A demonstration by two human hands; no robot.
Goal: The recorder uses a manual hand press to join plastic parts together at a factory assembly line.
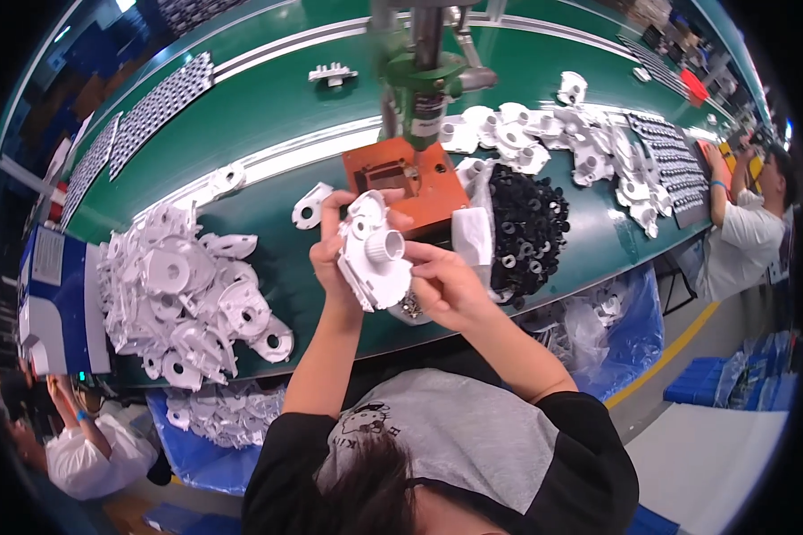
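Observation:
In front of my chest I hold a white plastic housing (363,265) with a short ribbed round collar standing up from it. My left hand (332,254) is closed around its left and far edges. At its right edge, my right hand (453,287) has thumb and fingers pinched together against the part; whatever sits between the fingertips is too small to make out. Just beyond, an orange fixture block (439,192) lies under a green press head (426,85). A little heap of small metal screws (410,306) shows beneath my right hand.
White housings (174,276) are heaped at left, with more (517,134) at far right. Black rings (531,227) lie right of the block, beside a white pad (471,239). Blue-lined bins (629,334) stand below the table edge. Co-workers (745,218) sit at both sides.

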